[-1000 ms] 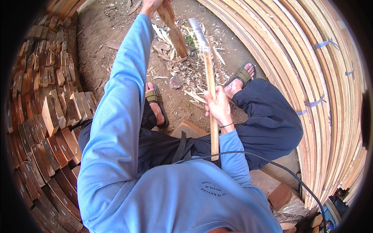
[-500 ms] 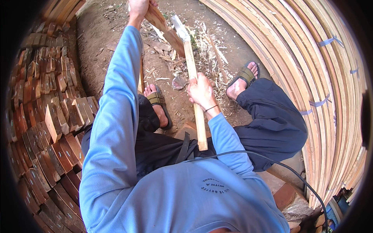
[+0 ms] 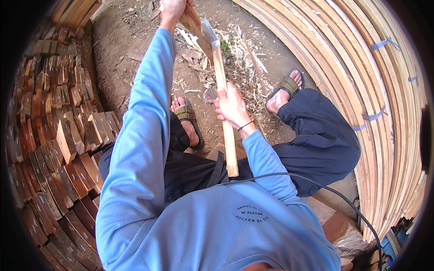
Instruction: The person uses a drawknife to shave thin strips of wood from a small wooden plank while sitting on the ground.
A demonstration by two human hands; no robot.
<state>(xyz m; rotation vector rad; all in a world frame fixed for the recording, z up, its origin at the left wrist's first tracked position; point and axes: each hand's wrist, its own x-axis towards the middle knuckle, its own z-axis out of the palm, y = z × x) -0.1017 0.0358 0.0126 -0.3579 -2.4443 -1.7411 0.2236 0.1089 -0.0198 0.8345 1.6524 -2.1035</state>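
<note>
At the top of the view my left hand (image 3: pixel 173 8) is closed round the upper end of a rough piece of wood (image 3: pixel 192 21), which slants down to the right. My right hand (image 3: pixel 232 105) grips the pale wooden handle of a hatchet (image 3: pixel 220 65) near the middle. The handle runs up from above my lap. Its grey metal head (image 3: pixel 208 30) lies right beside the wood's right edge; whether they touch, I cannot tell. The wood's lower end is partly behind the hatchet.
Wood shavings (image 3: pixel 246 61) litter the dirt floor between my sandalled feet. Stacked wooden blocks (image 3: pixel 58 140) line the left side. Long bundled wood strips (image 3: pixel 352 58) curve along the right. A black cable (image 3: pixel 325 185) crosses my shirt and lap.
My left hand and the piece of wood have shifted right, with the wood now steeper and closer to the hatchet head. The hatchet has moved only slightly, still in my right hand.
</note>
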